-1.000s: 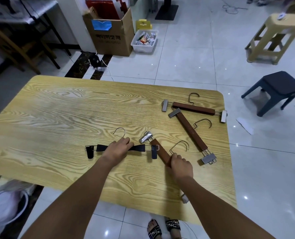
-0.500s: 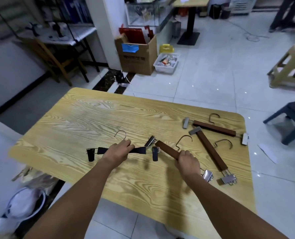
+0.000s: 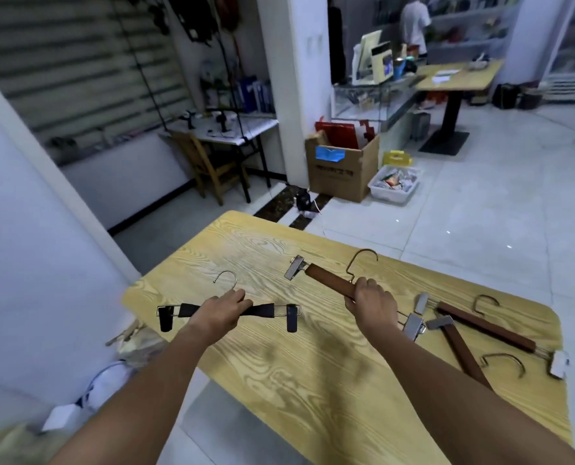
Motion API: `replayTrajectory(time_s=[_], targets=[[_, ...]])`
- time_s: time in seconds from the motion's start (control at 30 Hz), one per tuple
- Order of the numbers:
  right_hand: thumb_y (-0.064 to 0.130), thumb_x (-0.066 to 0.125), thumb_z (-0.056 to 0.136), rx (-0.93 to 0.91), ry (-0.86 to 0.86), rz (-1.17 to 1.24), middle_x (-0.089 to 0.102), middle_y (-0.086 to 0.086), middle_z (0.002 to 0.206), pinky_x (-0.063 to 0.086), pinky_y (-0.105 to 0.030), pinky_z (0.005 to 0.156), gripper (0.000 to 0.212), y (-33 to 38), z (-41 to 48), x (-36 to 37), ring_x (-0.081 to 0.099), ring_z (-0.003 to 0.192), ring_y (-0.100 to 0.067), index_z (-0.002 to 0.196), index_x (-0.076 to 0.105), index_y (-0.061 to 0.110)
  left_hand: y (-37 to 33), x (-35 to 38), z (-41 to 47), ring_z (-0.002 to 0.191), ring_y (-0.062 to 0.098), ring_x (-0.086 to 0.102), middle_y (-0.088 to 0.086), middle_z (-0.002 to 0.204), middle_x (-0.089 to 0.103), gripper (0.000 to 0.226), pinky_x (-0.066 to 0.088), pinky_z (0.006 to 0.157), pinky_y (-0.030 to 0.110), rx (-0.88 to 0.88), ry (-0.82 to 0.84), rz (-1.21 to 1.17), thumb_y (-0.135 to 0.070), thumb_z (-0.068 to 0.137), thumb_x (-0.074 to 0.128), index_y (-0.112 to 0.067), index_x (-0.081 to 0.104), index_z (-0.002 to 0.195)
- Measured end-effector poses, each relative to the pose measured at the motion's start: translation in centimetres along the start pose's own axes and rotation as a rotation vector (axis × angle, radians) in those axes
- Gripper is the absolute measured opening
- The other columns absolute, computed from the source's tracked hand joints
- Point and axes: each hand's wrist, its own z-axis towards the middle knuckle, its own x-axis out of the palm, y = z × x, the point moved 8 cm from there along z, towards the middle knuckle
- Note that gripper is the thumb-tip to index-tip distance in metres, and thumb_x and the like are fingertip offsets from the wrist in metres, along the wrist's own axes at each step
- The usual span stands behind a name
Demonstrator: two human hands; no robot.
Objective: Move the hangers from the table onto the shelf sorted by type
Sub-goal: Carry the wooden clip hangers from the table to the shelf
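My left hand (image 3: 219, 310) grips the middle of a black clip hanger (image 3: 262, 310) with a metal hook, held just above the wooden table (image 3: 279, 374). My right hand (image 3: 371, 303) grips a brown wooden clip hanger (image 3: 328, 280) near its hook and holds it tilted above the table, its far clip raised. Two more brown wooden clip hangers lie crossed at the table's right end: one (image 3: 484, 327) further back and one (image 3: 462, 352) partly hidden under my right forearm.
A white wall panel (image 3: 27, 263) stands close on the left. Beyond the table are a cardboard box (image 3: 341, 172), a white bin (image 3: 395, 186), a wooden chair (image 3: 209, 166) and a small desk (image 3: 232, 127). A person (image 3: 413, 25) stands far back by shelves.
Both hands have lifted their hangers off the table. The view has swung up and to the left, so the table now sits lower and to the right.
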Motion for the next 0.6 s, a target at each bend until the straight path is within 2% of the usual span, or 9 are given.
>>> replayTrajectory(time_s=[0.17, 0.3, 0.5, 0.6], targets=[[0.04, 0.045, 0.097, -0.143, -0.047, 0.013, 0.058, -0.006, 0.111, 0.045, -0.033, 0.076, 0.034, 4.0, 1.9, -3.2, 0.06, 0.101, -0.024, 0.116, 0.048, 0.011, 2.6, -2.1, -3.4, 0.113, 0.018, 0.044, 0.001, 0.12, 0.042, 0.038, 0.041, 0.073, 0.032, -0.136, -0.006, 0.027, -0.008, 0.094, 0.04, -0.021, 0.043, 0.129], [0.041, 0.046, 0.097, -0.258, -0.07, 0.023, 0.058, -0.005, 0.111, 0.046, -0.032, 0.074, 0.035, 7.3, 2.4, -5.1, 0.06, 0.1, -0.024, 0.116, 0.048, 0.012, 4.3, -2.9, -7.3, 0.114, 0.016, 0.043, 0.001, 0.12, 0.042, 0.039, 0.038, 0.072, 0.031, -0.273, 0.001, 0.022, -0.008, 0.093, 0.039, -0.021, 0.043, 0.13], [0.042, 0.045, 0.096, -0.448, -0.075, 0.064, 0.059, -0.005, 0.11, 0.043, -0.032, 0.071, 0.035, 13.9, 0.8, -5.8, 0.06, 0.098, -0.024, 0.114, 0.048, 0.012, 6.1, -2.4, -16.4, 0.114, 0.017, 0.044, 0.0, 0.12, 0.044, 0.043, 0.033, 0.069, 0.03, -0.516, 0.057, 0.016, -0.007, 0.09, 0.04, -0.024, 0.045, 0.129], [0.041, 0.044, 0.097, -0.565, -0.056, 0.095, 0.059, -0.005, 0.11, 0.043, -0.033, 0.072, 0.034, 18.3, -1.6, -5.3, 0.06, 0.099, -0.025, 0.113, 0.048, 0.011, 6.0, -2.1, -22.4, 0.116, 0.018, 0.045, 0.002, 0.121, 0.044, 0.042, 0.039, 0.073, 0.033, -0.636, 0.096, -0.023, -0.009, 0.09, 0.042, -0.022, 0.045, 0.129]])
